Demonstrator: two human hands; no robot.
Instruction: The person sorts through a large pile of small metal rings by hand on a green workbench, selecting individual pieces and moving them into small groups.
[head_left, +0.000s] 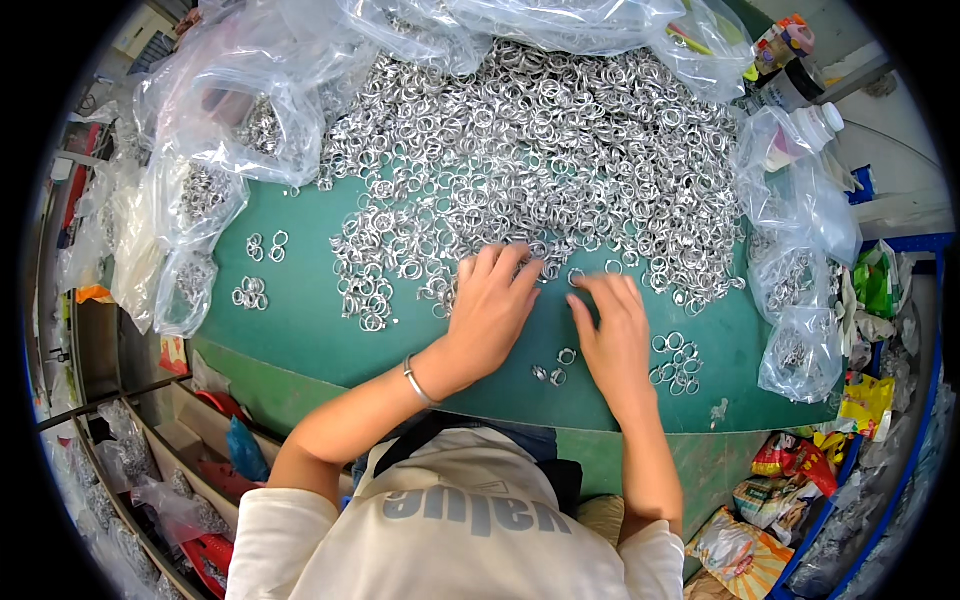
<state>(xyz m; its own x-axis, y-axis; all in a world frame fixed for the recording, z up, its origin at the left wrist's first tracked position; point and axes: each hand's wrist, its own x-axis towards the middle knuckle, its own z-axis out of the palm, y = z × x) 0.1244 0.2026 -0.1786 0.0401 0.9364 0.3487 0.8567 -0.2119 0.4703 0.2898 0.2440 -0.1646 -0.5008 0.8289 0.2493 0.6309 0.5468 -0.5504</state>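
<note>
A broad heap of small silver metal rings (540, 130) covers the far half of the green table, thinning to scattered rings along its near edge. My left hand (493, 310), with a silver bangle (412, 382) on its wrist, has its fingers slightly apart on that edge; the rings under its fingertips are partly hidden. My right hand (615, 335) is just to the right, thumb and index finger apart. Its index fingertip is at a single ring (575, 276). Between my forearms lies a small group of rings (558, 377). Another group (684, 364) sits beside my right wrist.
Small ring clusters (250, 293) lie on the green table (290, 335) at the left. Clear plastic bags (185, 230) holding rings line the left side, with more bags (800, 345) at the right. A white bottle (805, 135) stands far right; divided bins (165, 430) sit lower left.
</note>
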